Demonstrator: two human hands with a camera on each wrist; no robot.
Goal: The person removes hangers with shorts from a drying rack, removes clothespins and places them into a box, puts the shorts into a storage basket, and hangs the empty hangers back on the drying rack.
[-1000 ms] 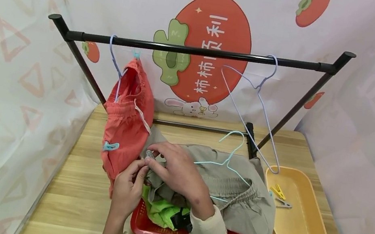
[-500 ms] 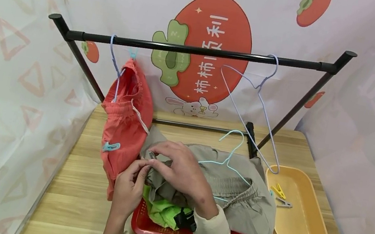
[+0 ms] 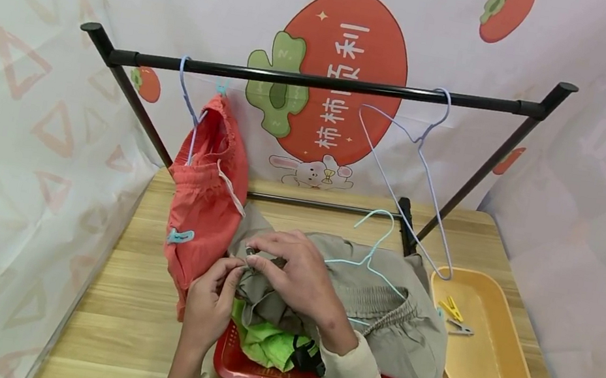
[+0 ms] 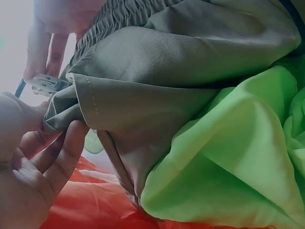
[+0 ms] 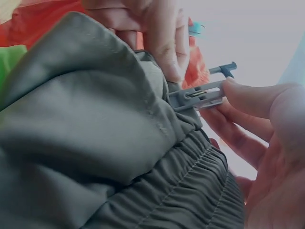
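Note:
Grey-green trousers [image 3: 410,338] with a gathered elastic waistband [image 5: 190,176] lie over a red basket [image 3: 261,377]. My left hand [image 3: 212,293] pinches a folded edge of the trousers near the waistband. Between the thumb and fingers of my right hand [image 3: 295,274] is a grey clothespin [image 5: 198,97], its jaws at the cloth beside my left fingertips. In the left wrist view the clothespin [image 4: 46,83] meets the bunched fabric. A light-blue hanger [image 3: 369,259] sits at the trousers' waist, its lower bar partly covered by the cloth.
Red shorts [image 3: 200,219] hang at the left of a black rack [image 3: 320,82], with a blue clothespin [image 3: 180,236] on them. A bare lilac hanger [image 3: 430,176] hangs right. Bright green cloth [image 3: 267,342] lies in the basket. A yellow tub [image 3: 490,357] holds clothespins.
My right hand and the clothespin have shifted slightly right, and the clothespin has turned a little in the fingers. My left hand keeps its pinch on the cloth.

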